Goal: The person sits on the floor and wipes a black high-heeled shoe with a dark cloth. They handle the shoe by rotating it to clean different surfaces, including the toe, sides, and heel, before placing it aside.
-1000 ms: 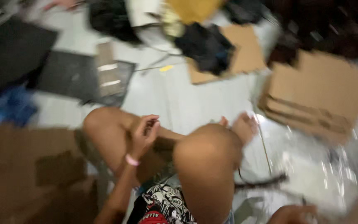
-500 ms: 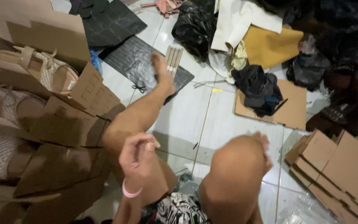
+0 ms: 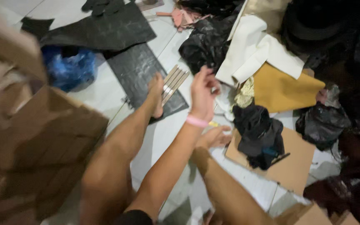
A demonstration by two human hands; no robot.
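Head view shows one hand (image 3: 203, 93) stretched forward over the floor (image 3: 105, 93), a pink band (image 3: 197, 121) on its wrist; whether it is the left or right hand cannot be told. Its fingers (image 3: 207, 75) are loosely spread and hold nothing, though blur softens them. Just beyond the fingertips lies a cream sheet (image 3: 253, 52), with black cloth (image 3: 205, 43) at its left edge; the fingers seem close to both, but contact cannot be made out. Left of the hand, a bundle of pale strips (image 3: 173, 83) rests on a dark mat (image 3: 140, 73) beside a bare foot (image 3: 156, 93). Right of the wrist sit a mustard sheet (image 3: 282, 89) and a black heap (image 3: 257, 135) on cardboard (image 3: 294, 162). Open tile remains only between the two legs. Blurred cardboard boxes (image 3: 34, 154) fill the left edge, cut off by the frame. The other hand is out of sight.
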